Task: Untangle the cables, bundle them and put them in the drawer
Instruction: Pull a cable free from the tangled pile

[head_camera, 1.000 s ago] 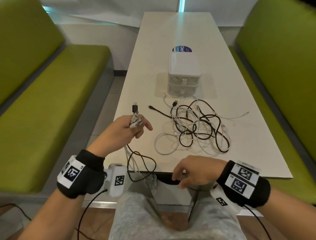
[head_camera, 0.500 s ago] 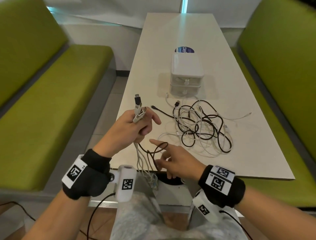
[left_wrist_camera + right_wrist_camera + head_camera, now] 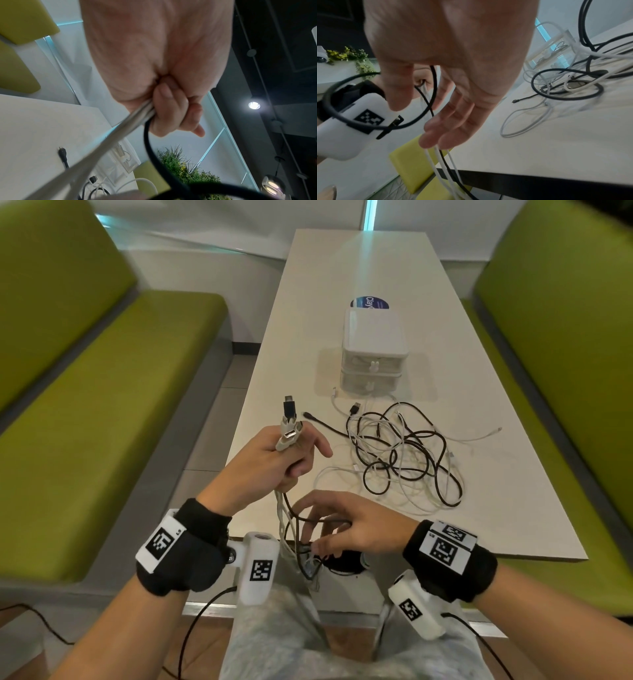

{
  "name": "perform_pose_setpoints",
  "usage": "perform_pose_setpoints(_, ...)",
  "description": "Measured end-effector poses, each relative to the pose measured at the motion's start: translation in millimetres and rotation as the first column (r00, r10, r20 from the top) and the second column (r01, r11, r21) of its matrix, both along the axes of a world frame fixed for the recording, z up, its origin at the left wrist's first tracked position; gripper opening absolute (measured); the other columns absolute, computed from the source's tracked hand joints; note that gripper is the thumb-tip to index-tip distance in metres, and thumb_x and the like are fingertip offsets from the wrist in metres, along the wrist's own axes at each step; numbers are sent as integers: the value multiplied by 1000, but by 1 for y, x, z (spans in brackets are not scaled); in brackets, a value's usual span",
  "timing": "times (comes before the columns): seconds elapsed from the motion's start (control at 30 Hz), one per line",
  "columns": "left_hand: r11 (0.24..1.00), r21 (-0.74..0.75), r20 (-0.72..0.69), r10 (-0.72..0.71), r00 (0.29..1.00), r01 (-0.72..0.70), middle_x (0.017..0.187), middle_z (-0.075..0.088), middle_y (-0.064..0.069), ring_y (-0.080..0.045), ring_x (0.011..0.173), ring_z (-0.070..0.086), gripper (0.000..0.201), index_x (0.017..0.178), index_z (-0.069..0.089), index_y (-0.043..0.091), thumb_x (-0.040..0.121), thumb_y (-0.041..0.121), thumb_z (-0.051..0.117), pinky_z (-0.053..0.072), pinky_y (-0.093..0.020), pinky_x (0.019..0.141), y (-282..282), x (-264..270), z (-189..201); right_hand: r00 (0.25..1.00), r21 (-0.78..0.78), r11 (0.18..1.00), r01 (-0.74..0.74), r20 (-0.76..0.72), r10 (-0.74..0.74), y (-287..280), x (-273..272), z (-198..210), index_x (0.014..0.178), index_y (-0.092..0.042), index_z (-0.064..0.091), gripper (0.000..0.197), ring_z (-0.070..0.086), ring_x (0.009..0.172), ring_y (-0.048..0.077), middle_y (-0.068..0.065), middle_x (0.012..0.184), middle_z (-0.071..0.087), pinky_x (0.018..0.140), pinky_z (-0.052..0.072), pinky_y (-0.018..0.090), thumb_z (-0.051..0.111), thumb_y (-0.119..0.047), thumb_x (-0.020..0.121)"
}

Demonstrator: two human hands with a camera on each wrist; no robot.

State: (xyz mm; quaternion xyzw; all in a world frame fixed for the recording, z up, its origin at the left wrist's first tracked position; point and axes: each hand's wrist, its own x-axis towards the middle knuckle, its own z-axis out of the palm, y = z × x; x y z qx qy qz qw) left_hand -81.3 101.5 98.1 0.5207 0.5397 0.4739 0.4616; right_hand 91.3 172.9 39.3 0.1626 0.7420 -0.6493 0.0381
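Note:
My left hand grips a bunch of cable ends, white and black USB plugs sticking up out of the fist. Their white cables and one black cable hang from the fist past the table's near edge. Just below, my right hand has relaxed, spread fingers among those hanging strands; a black loop curls round beside them. A tangle of black and white cables lies on the white table. Behind it stands the small white drawer unit, both drawers closed.
Green upholstered benches run along both sides of the narrow table. A round blue sticker lies behind the drawer unit. My lap in grey trousers sits under the near edge, and thin black leads trail from the wrist cameras.
My right hand rose from below the table edge and moved left into the strands hanging under my left fist. My left hand lifted the plugs slightly higher.

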Motion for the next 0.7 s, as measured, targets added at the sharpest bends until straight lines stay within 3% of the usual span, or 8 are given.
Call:
perform_pose_setpoints(0.1, 1000, -13, -15, 0, 1000, 0, 56, 33, -2, -11, 45, 19, 40, 90, 61, 5, 97, 37, 38, 19, -22, 42, 3, 2, 2, 1000, -84, 996, -27, -17, 26, 3, 2, 3, 127, -24, 49, 51, 64, 85, 23, 11, 113, 67, 81, 52, 40, 66, -1, 85)
perform_pose_setpoints(0.27, 1000, -11, -17, 9, 1000, -10, 55, 32, -1, -11, 44, 18, 38, 87, 63, 9, 98, 36, 38, 16, -23, 43, 4, -5, 5, 993, -167, 983, 82, -72, -95, 14, 12, 1, 107, -6, 49, 54, 67, 88, 31, 14, 110, 68, 72, 50, 37, 65, -52, 83)
perform_pose_setpoints(0.3, 1000, -7, -18, 14, 1000, -14, 54, 32, -1, -11, 44, 18, 38, 87, 63, 10, 99, 35, 38, 16, -23, 42, 4, -9, 7, 977, -178, 969, 169, -100, -189, 19, 18, -2, 100, -7, 50, 49, 68, 88, 32, 16, 105, 70, 71, 50, 41, 63, -51, 85)
perform_pose_setpoints(0.4, 998, 0, -34, 56, 998, -56, 52, 35, 3, -8, 42, 20, 37, 85, 64, 13, 101, 31, 37, 19, -19, 40, 5, -23, 13, 924, -79, 930, 359, -113, -366, 36, 39, -11, 84, -6, 51, 17, 69, 87, 33, 16, 95, 72, 74, 51, 49, 63, -15, 92)
perform_pose_setpoints(0.47, 997, 18, -41, 74, 996, -74, 52, 35, 4, -7, 41, 21, 36, 84, 64, 15, 101, 32, 38, 20, -18, 40, 7, -28, 15, 972, 101, 969, 226, 44, -231, 38, 48, -12, 84, -8, 56, 9, 71, 85, 30, 7, 99, 74, 75, 56, 43, 64, -7, 89)
perform_pose_setpoints(0.53, 997, 31, -50, 74, 996, -72, 52, 35, 4, -8, 42, 20, 36, 83, 65, 16, 101, 33, 38, 20, -19, 41, 10, -28, 15, 942, 261, 961, -88, 337, -6, 29, 50, -13, 99, -18, 63, 13, 72, 79, 24, 1, 99, 74, 71, 58, 30, 66, -24, 88)
perform_pose_setpoints(0.6, 998, 34, -57, 56, 997, -54, 53, 35, 4, -8, 42, 21, 36, 83, 65, 16, 101, 33, 38, 20, -20, 41, 13, -23, 14, 825, 184, 945, -272, 551, 130, 21, 49, -14, 114, -23, 62, 35, 73, 74, 22, 5, 94, 75, 71, 59, 31, 61, -48, 89)
perform_pose_setpoints(0.7, 999, 22, -27, 31, 999, -30, 53, 34, 2, -7, 41, 21, 36, 84, 64, 14, 101, 32, 37, 20, -19, 40, 15, -16, 15, 750, 53, 961, -272, 638, 177, 19, 48, -13, 122, -21, 59, 54, 73, 70, 27, 8, 82, 76, 88, 56, 40, 46, -63, 91)
